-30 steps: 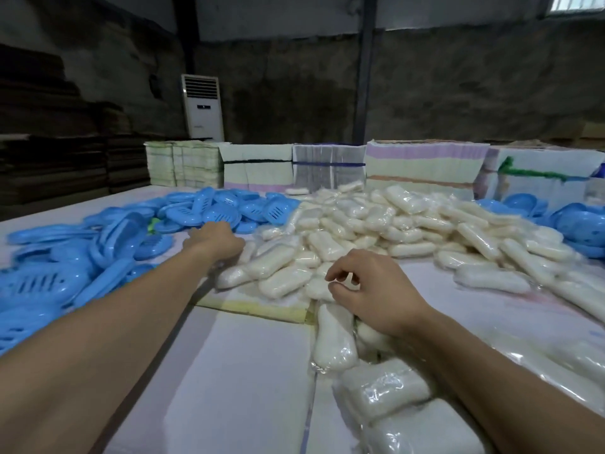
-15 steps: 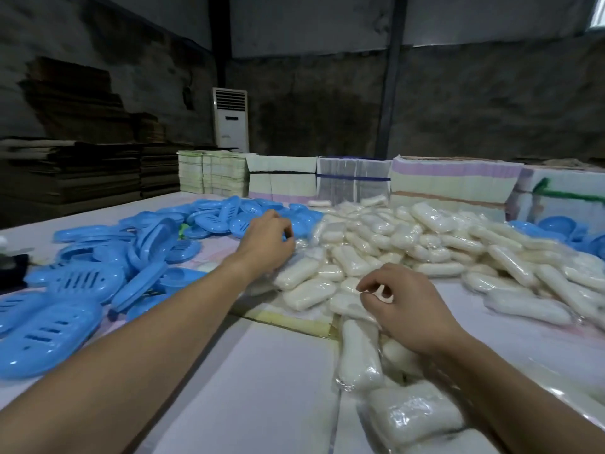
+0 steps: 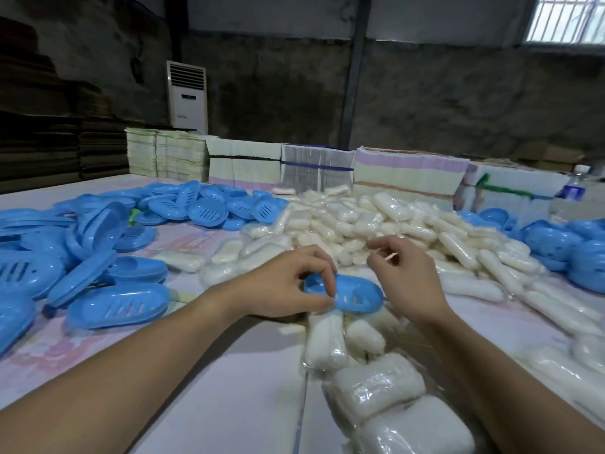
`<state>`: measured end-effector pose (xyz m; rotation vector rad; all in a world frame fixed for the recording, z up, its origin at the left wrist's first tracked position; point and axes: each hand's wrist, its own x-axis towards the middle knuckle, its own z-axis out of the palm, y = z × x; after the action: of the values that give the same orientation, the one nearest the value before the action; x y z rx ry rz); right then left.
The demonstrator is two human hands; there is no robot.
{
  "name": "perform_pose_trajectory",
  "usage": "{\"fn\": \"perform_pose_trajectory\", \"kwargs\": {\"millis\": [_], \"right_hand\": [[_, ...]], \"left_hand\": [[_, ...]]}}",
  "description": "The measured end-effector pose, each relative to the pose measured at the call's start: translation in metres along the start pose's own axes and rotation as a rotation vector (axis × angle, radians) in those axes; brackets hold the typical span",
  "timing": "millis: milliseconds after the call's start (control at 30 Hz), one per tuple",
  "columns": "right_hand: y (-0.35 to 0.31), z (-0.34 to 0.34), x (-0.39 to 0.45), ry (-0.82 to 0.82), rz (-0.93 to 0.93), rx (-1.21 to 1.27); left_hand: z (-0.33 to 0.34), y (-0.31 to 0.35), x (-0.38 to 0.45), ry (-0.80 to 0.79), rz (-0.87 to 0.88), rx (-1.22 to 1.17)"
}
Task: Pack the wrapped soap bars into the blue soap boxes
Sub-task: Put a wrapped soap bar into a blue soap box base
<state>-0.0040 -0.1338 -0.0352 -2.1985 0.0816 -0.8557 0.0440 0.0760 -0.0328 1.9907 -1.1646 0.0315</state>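
Observation:
My left hand (image 3: 288,286) grips one blue slotted soap box (image 3: 355,294) by its left end, just above the table in the middle of the view. Close on the right, my right hand (image 3: 407,278) has its fingers curled and pinches a small pale strip (image 3: 391,256); it touches neither the box nor any soap. A big heap of white wrapped soap bars (image 3: 376,221) lies right behind both hands. More wrapped bars (image 3: 373,388) lie under and in front of my right forearm. Loose blue soap boxes (image 3: 98,231) cover the left side.
More blue box halves (image 3: 573,250) are piled at the right edge. Stacks of flat printed cartons (image 3: 409,172) line the back of the table, with a water bottle (image 3: 573,188) beside them. The pale table top (image 3: 229,388) shows between my forearms. A standing air conditioner (image 3: 186,96) is behind.
My left hand has come back from the blue pile toward me, now holding a blue soap box. My right hand has lifted slightly off the soap bars, still pinching the pale strip.

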Motion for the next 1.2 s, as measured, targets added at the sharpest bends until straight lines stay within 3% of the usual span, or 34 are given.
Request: {"fn": "perform_pose_trajectory", "kwargs": {"millis": [133, 300, 533, 667, 833, 1067, 1200], "right_hand": [[0.0, -0.003, -0.002, -0.06, 0.033, -0.051], [-0.004, -0.021, 0.004, -0.047, 0.057, -0.041], [0.037, -0.078, 0.018, 0.006, 0.159, -0.49], [0.064, -0.08, 0.014, -0.149, 0.339, -0.744], [0.07, -0.082, 0.019, -0.29, 0.433, -0.867], [0.073, -0.101, 0.016, -0.317, 0.48, -0.717], [0.076, -0.104, 0.014, -0.283, 0.407, -0.571]], "left_hand": [[0.004, -0.002, -0.001, -0.03, -0.062, -0.132], [0.007, -0.006, 0.001, -0.038, -0.12, -0.109], [0.008, -0.011, 0.005, -0.02, -0.124, -0.101], [0.012, -0.009, 0.006, -0.008, -0.104, -0.11], [0.014, -0.008, 0.007, 0.005, -0.095, -0.124], [0.015, -0.01, 0.009, 0.028, -0.192, -0.134], [0.012, -0.007, 0.01, 0.028, -0.242, -0.054]]}}
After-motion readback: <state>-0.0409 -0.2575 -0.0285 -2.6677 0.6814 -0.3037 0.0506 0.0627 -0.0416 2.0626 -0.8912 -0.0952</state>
